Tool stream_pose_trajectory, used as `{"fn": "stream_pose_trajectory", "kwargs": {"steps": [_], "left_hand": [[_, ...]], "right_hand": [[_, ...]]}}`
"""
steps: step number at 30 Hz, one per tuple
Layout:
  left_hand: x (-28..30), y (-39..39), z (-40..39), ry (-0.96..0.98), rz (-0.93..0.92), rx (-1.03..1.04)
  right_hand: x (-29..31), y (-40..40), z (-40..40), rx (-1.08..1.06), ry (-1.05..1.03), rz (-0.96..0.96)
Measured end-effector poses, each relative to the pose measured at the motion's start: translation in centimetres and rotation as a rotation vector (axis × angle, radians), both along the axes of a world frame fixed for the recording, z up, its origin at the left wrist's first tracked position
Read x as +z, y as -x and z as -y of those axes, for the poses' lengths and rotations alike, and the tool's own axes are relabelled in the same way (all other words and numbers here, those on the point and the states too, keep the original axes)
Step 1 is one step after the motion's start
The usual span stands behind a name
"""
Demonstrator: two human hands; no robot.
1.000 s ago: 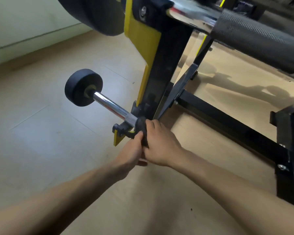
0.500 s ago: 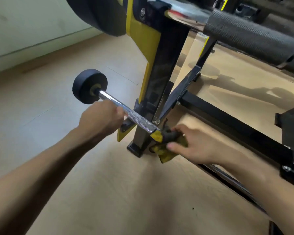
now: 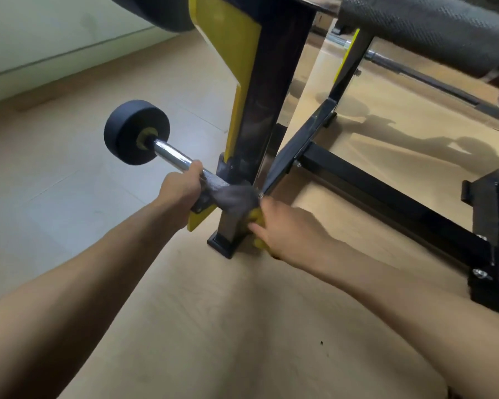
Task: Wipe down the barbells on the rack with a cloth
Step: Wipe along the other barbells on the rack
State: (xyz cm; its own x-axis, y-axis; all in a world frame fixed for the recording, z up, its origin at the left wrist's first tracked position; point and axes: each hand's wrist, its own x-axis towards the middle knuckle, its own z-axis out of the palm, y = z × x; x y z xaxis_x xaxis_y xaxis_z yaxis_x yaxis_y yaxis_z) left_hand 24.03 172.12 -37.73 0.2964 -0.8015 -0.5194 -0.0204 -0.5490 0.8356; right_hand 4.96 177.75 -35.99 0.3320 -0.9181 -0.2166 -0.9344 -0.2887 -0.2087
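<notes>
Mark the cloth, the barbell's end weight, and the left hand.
cloth (image 3: 236,198), head view, grey fold over the bar
end weight (image 3: 133,131), head view, black rim
left hand (image 3: 182,190), head view, back of hand

Two forearms in view, both entering from the bottom edge. Left forearm (image 3: 78,286) bare from the frame edge to the wrist: no sleeve, no cuff. Right forearm (image 3: 401,295) likewise bare along its whole visible length. Left hand (image 3: 179,191) ungloved; no ring visible on the back of the hand or on the thumb. Right hand (image 3: 288,228) ungloved, blurred, fingertips partly hidden; no ring can be made out on the parts that show. No watch, strap or band at either wrist. No tattoos, plasters or printed marks on the visible surfaces. Upper arms, shoulders and clothing lie outside the frame.
</notes>
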Motion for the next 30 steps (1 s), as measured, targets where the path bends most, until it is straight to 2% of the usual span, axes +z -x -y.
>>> {"fn": "stream_pose_trajectory", "kwargs": {"steps": [2,4,7,10,12,16,17,20,23,27,30], "left_hand": [[-0.1,0.0,0.1,0.001,-0.012,0.005],[-0.2,0.3,0.0,-0.005,-0.024,0.015],[-0.4,0.8,-0.2,0.002,0.0,0.061],[-0.6,0.8,-0.2,0.027,0.023,0.074],[-0.5,0.7,-0.2,0.036,0.043,0.07],[-0.4,0.3,-0.4,0.047,0.058,0.077],[-0.4,0.3,-0.5,0.056,0.053,0.078],[-0.4,0.6,-0.6,0.073,0.015,0.1],[0.0,1.3,-0.8,0.075,-0.024,0.155],[0.3,1.6,-1.2,0.065,-0.022,0.185],[0.3,1.2,-1.3,0.055,0.055,0.167]], "right_hand": [[0.7,4.3,-2.3,-0.031,-0.221,-0.043],[1.4,6.7,-3.9,-0.05,-0.326,-0.007],[1.1,4.8,-2.1,-0.021,-0.24,0.009],[0.0,-1.9,1.8,0.035,-0.045,0.062],[-0.7,-5.3,3.8,-0.005,0.021,0.106],[-0.9,-3.0,2.0,0.052,0.089,0.063],[-0.7,-0.8,0.8,0.068,0.044,0.07],[0.7,5.7,-2.9,0.02,-0.274,0.164],[1.1,6.6,-2.6,0.051,-0.356,0.077],[0.4,-1.7,2.4,0.094,-0.147,0.064],[0.1,-5.8,4.9,0.181,-0.002,-0.033]]}}
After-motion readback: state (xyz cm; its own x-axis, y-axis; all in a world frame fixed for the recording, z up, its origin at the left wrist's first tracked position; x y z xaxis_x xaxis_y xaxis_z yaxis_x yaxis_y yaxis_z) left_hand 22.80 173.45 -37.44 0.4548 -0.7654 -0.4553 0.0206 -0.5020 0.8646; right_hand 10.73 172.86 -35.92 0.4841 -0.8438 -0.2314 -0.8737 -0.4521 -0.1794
